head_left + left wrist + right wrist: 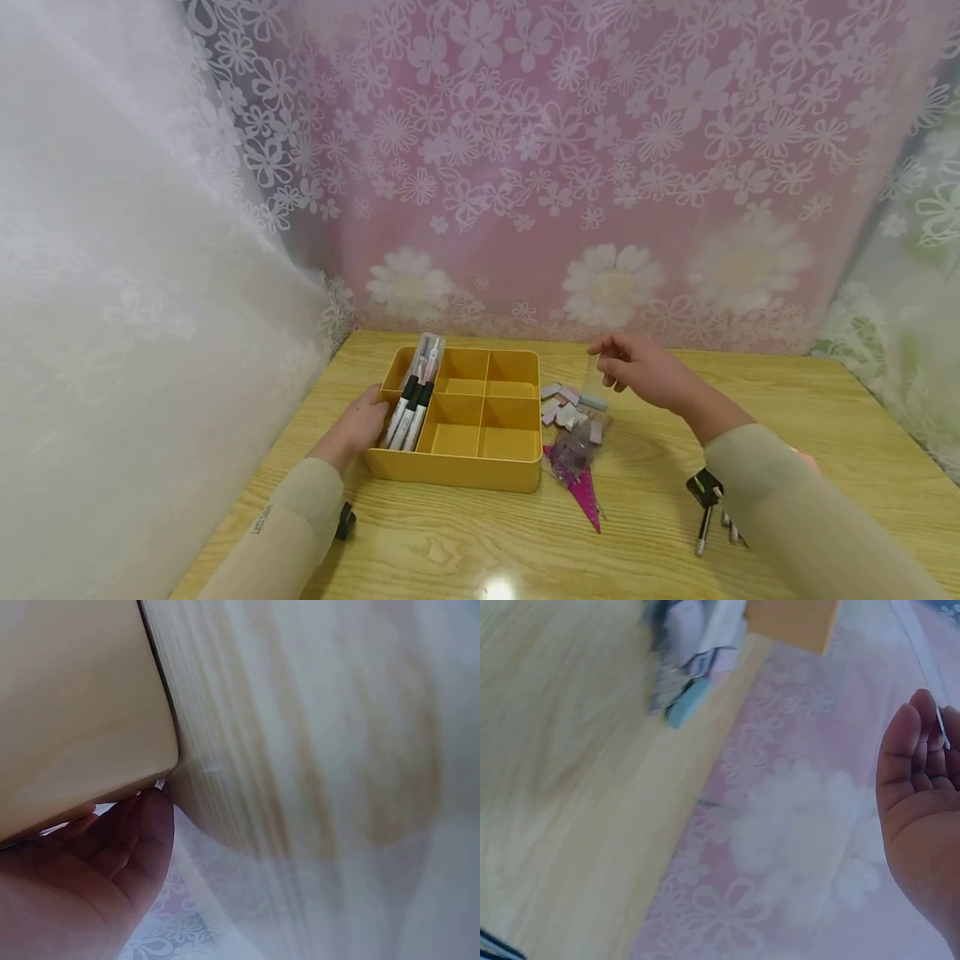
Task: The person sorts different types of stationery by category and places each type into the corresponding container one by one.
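A yellow tray (457,475) with several compartments sits on the wooden table. Its left compartment holds several black-and-white markers (408,412). My left hand (369,419) rests flat against the tray's left wall (75,712), fingers (142,840) at its corner. My right hand (609,367) hovers right of the tray and pinches the top edge of a clear plastic bag (577,454) with a pink bottom tip. Small pastel erasers (566,404) lie in and around the bag, beside the tray. In the right wrist view the bag's thin edge (930,667) runs to my fingertips (930,720).
Black clips and a pen (708,504) lie near the front right, under my right sleeve. A small black object (345,521) lies by my left sleeve. Floral curtains close off the back and both sides of the table (465,550).
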A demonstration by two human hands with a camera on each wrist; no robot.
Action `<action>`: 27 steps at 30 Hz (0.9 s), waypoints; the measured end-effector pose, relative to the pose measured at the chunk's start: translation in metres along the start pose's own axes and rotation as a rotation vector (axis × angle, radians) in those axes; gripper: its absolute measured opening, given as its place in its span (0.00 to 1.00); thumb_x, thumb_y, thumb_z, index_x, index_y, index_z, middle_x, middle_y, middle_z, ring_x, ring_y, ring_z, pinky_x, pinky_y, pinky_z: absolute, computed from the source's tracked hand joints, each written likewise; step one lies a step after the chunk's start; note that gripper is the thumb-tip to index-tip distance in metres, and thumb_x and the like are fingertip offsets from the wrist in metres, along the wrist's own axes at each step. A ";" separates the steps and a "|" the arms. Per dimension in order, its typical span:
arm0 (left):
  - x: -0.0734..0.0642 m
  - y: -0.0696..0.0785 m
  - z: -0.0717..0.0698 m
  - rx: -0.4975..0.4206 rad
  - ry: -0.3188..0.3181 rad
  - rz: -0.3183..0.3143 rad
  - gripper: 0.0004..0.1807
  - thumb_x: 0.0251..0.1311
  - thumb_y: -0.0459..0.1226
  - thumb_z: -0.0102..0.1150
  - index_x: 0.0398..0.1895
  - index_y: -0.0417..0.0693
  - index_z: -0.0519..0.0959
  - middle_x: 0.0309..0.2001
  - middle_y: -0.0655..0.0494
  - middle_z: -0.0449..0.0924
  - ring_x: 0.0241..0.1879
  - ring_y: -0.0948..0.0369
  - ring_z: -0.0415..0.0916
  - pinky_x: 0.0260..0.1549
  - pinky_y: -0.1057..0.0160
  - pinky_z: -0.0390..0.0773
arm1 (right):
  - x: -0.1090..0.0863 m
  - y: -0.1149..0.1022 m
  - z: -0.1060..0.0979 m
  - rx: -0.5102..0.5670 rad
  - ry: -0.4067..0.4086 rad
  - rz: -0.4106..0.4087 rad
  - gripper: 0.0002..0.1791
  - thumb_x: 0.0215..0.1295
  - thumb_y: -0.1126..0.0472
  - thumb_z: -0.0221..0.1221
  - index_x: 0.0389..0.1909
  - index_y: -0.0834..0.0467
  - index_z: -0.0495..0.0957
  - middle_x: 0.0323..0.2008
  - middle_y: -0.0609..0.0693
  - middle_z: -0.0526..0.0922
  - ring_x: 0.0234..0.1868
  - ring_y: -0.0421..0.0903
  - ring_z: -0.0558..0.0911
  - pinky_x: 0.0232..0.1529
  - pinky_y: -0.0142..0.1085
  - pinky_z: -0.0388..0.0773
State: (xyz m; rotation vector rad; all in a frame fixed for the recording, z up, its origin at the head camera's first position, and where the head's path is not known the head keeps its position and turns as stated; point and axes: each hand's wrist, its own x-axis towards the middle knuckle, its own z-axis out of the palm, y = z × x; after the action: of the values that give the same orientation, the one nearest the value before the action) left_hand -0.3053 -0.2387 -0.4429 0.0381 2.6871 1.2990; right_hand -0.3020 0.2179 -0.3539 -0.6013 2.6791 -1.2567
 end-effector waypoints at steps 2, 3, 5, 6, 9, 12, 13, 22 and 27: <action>0.000 0.001 0.000 -0.004 -0.001 0.000 0.26 0.79 0.40 0.30 0.76 0.42 0.59 0.72 0.39 0.63 0.72 0.41 0.57 0.70 0.37 0.53 | 0.003 -0.006 -0.001 0.031 0.001 -0.008 0.15 0.80 0.60 0.50 0.61 0.61 0.72 0.43 0.56 0.79 0.40 0.53 0.80 0.42 0.43 0.82; -0.001 0.001 0.000 -0.004 0.000 -0.001 0.26 0.79 0.40 0.30 0.75 0.42 0.59 0.72 0.38 0.63 0.72 0.41 0.58 0.70 0.37 0.53 | 0.006 -0.009 -0.001 0.048 0.002 -0.013 0.15 0.80 0.60 0.50 0.61 0.61 0.72 0.42 0.57 0.79 0.40 0.54 0.79 0.42 0.43 0.82; -0.001 0.002 0.000 -0.001 0.000 0.001 0.26 0.79 0.39 0.29 0.75 0.41 0.59 0.72 0.38 0.63 0.72 0.41 0.58 0.70 0.37 0.54 | 0.010 -0.016 -0.002 0.076 0.005 -0.017 0.15 0.80 0.60 0.50 0.61 0.61 0.72 0.41 0.58 0.79 0.39 0.55 0.79 0.42 0.42 0.83; -0.002 0.002 0.000 0.002 0.000 0.003 0.26 0.79 0.39 0.29 0.75 0.41 0.59 0.72 0.37 0.63 0.72 0.40 0.58 0.70 0.37 0.54 | 0.013 -0.020 -0.002 0.086 0.007 -0.018 0.15 0.80 0.60 0.51 0.60 0.60 0.72 0.41 0.59 0.79 0.39 0.55 0.79 0.42 0.42 0.83; -0.003 0.003 0.000 0.005 0.005 0.003 0.26 0.78 0.39 0.29 0.75 0.41 0.60 0.72 0.37 0.64 0.72 0.41 0.58 0.70 0.38 0.54 | 0.020 -0.032 0.000 0.107 0.014 -0.012 0.14 0.79 0.59 0.52 0.60 0.58 0.73 0.40 0.60 0.79 0.39 0.56 0.79 0.43 0.43 0.83; -0.003 0.003 0.000 0.009 0.001 0.003 0.26 0.78 0.38 0.29 0.75 0.40 0.59 0.72 0.37 0.63 0.72 0.40 0.58 0.70 0.37 0.54 | 0.029 -0.043 0.004 0.106 0.028 0.002 0.13 0.79 0.57 0.53 0.59 0.55 0.73 0.41 0.59 0.79 0.39 0.56 0.80 0.43 0.43 0.83; -0.003 0.003 0.000 0.009 0.000 0.003 0.26 0.78 0.38 0.29 0.75 0.40 0.59 0.72 0.37 0.63 0.72 0.40 0.58 0.70 0.37 0.54 | 0.032 -0.046 0.006 0.110 0.029 0.003 0.13 0.79 0.57 0.53 0.59 0.54 0.73 0.41 0.59 0.79 0.40 0.57 0.80 0.44 0.43 0.83; -0.002 0.001 -0.001 0.002 -0.005 0.008 0.26 0.79 0.38 0.30 0.75 0.41 0.60 0.72 0.38 0.64 0.72 0.41 0.58 0.70 0.37 0.54 | 0.070 -0.064 0.035 0.164 0.091 -0.019 0.13 0.78 0.59 0.53 0.59 0.56 0.73 0.43 0.59 0.78 0.40 0.55 0.81 0.44 0.43 0.84; -0.004 0.002 -0.002 -0.016 -0.005 0.011 0.26 0.79 0.38 0.30 0.75 0.40 0.59 0.71 0.37 0.64 0.71 0.41 0.59 0.70 0.37 0.54 | 0.091 -0.073 0.051 0.178 0.134 -0.015 0.12 0.79 0.61 0.52 0.58 0.57 0.72 0.43 0.60 0.77 0.40 0.54 0.81 0.48 0.48 0.83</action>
State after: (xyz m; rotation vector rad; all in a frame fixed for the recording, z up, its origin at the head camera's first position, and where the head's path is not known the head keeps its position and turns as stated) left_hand -0.3018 -0.2388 -0.4396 0.0540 2.6752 1.3217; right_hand -0.3491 0.1028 -0.3262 -0.5325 2.6298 -1.5717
